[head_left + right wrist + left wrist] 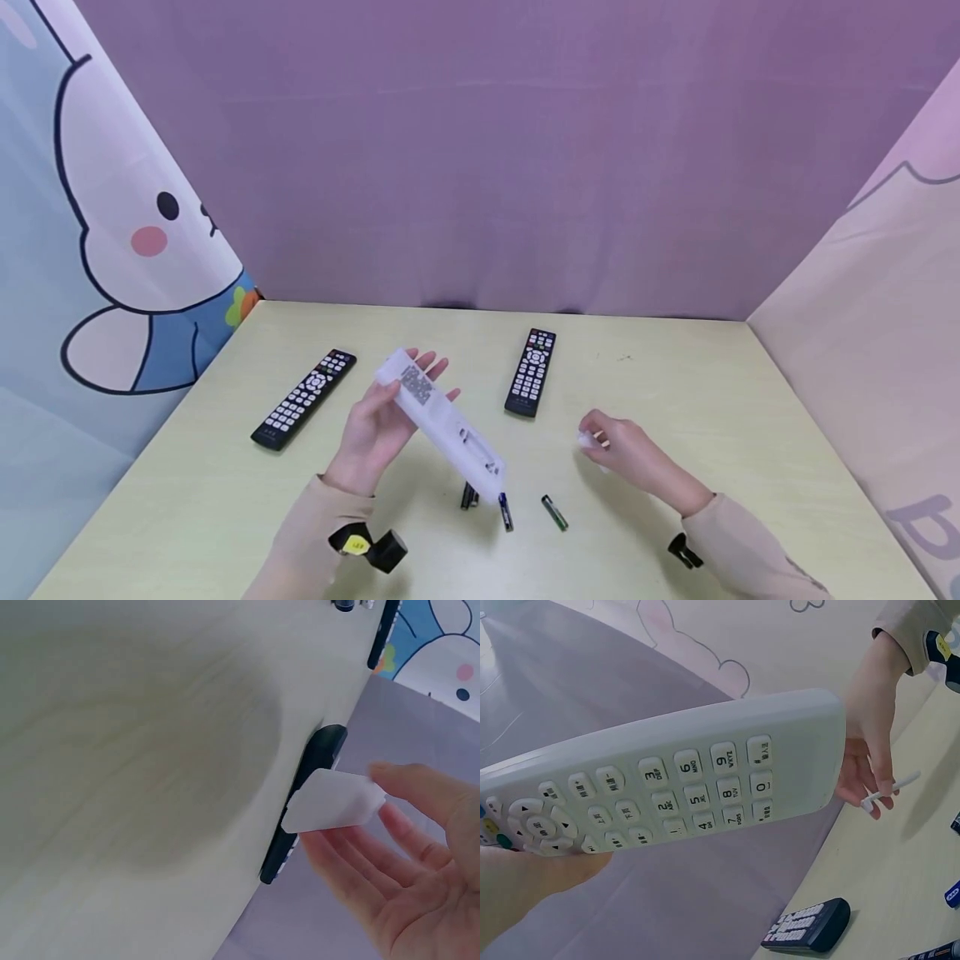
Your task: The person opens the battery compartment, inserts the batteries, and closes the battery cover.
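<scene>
My left hand holds a white remote control tilted above the table, thumb on its back and the other fingers behind it. In the head view its back faces up, with a label and an uncovered battery compartment with no batteries in it. The left wrist view shows its number keys. Off to the right, my right hand pinches a small white battery cover between thumb and fingers, apart from the remote. Below the remote's lower end lie a blue battery, a green battery and dark batteries, partly hidden.
One black remote control lies on the left of the pale table, and another black remote control lies near its middle. A purple curtain stands behind the table, with printed cloth on both sides.
</scene>
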Tool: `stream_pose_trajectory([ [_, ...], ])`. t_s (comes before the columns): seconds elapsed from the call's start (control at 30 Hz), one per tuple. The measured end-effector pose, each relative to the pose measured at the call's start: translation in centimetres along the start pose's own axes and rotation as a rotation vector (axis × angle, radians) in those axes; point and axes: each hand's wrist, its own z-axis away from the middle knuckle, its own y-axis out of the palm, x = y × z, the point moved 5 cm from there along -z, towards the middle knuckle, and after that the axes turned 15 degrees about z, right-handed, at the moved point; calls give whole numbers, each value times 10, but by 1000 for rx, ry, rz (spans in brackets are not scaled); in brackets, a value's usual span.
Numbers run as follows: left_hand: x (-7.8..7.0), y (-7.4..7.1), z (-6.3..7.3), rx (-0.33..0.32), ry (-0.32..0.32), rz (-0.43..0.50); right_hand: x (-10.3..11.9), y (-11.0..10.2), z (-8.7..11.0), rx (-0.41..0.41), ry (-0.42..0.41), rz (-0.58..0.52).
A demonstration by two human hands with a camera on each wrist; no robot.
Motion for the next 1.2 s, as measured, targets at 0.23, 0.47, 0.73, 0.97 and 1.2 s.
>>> stream_pose_trajectory([
  [0.23, -1, -1, 1, -12, 5, 0, -8, 7, 0, 74, 39, -21],
  [0.47, -2, -1, 3, -27, 5, 0, -16, 12, -2, 99, 34, -51],
  [0.73, -2, -1, 4, -28, 8, 14, -20, 20, -4, 158, 11, -57],
  [0.97, -2, -1, 5, -30, 11, 24, -24, 24, -5, 176, -3, -32],
  [1.2, -2, -1, 5, -29, 13, 21, -28, 26, -7, 175, -15, -13],
])
